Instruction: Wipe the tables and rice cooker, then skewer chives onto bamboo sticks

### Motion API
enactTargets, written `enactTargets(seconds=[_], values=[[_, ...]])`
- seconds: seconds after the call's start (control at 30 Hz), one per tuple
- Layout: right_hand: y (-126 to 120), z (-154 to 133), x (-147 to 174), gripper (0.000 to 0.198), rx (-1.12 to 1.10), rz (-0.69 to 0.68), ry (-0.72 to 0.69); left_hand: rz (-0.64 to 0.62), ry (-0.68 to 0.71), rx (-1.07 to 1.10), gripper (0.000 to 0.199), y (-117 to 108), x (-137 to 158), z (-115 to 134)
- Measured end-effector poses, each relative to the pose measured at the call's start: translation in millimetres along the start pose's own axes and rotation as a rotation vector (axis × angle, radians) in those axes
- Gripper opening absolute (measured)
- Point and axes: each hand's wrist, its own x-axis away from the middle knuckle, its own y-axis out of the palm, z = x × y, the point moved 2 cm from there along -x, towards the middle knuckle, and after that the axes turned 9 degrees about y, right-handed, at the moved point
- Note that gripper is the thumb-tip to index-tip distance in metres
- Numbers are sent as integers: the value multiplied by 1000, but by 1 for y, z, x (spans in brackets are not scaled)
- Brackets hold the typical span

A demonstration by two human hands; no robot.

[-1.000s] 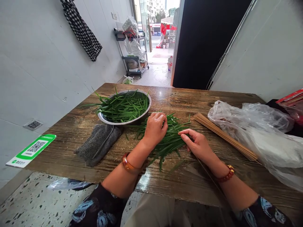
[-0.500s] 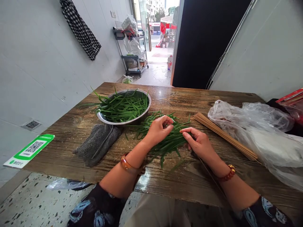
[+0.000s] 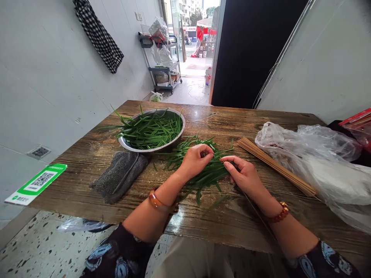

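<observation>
My R grip (image 3: pixel 245 175) pinches a stick (image 3: pixel 221 159); L grip (image 3: pixel 194 160) over greens (image 3: pixel 213 174) on tabletop (image 3: pixel 240 119), can't tell if pinching.

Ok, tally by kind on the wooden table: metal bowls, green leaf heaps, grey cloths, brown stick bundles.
Round silvery metal bowl: 1
Long green leaf heaps: 2, loose and in bowl
Dark grey cloth: 1
Thin brown stick bundle: 1
Total: 5

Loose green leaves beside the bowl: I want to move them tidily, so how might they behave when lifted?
The loose green leaves would probably sag, as the blades look long and thin. They are likely light for the heap's spread, since it is loosely piled. Some may slip away, because they cross and no tie shows.
</observation>
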Motion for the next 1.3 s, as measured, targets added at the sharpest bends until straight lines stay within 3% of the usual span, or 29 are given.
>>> enactTargets(seconds=[0.63, 1.2, 1.3], values=[[1, -4, 2, 37, -37, -12, -4, -59, -104, 261, 9, 7, 2, 5], [1, 1, 0, 36, -43, -16, -4, -43, -26, 207, 10, 8, 3, 4], [1, 0, 0, 44, -100, -21, 9, -40, -14, 182, 11, 8, 4, 4]])
